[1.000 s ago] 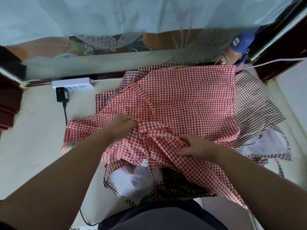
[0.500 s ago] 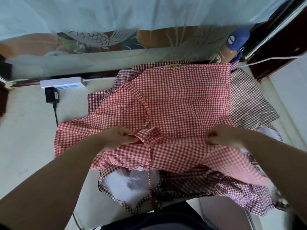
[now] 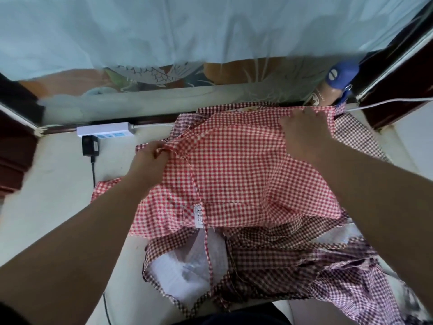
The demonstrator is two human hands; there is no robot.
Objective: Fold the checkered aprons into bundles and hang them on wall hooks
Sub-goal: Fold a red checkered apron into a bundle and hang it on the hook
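Task's thing: the red-and-white checkered cloth apron (image 3: 246, 174) is spread on the pale tabletop (image 3: 46, 195), over a heap of dark maroon checkered aprons (image 3: 269, 261).
Left hand: the left hand (image 3: 150, 158) is closed in a pinch on the apron's left edge, fingers and thumb curled round the cloth.
Right hand: the far right corner is gripped by the right hand (image 3: 304, 134), fingers curled over the hem; the fingertips are partly hidden.
Step in hand: a first fold is judged to be under alignment; no bundle is formed, and no wall hooks are in view.
Risk, skewed fold: if the two held points are not matched, a lopsided bundle would be produced.
Risk, loose strap: a thin red checkered strap (image 3: 208, 254) trails over the maroon heap; it could be left outside the bundle or snagged below.
Risk, lower layers: a maroon apron could be dragged along if caught in either grip.
Risk, bottle: a brown bottle with a blue cap (image 3: 337, 78) stands just beyond the right hand and could be knocked.
Risk, cable: the white power strip (image 3: 105, 132) lies near the left hand; its lead could be swept by cloth.
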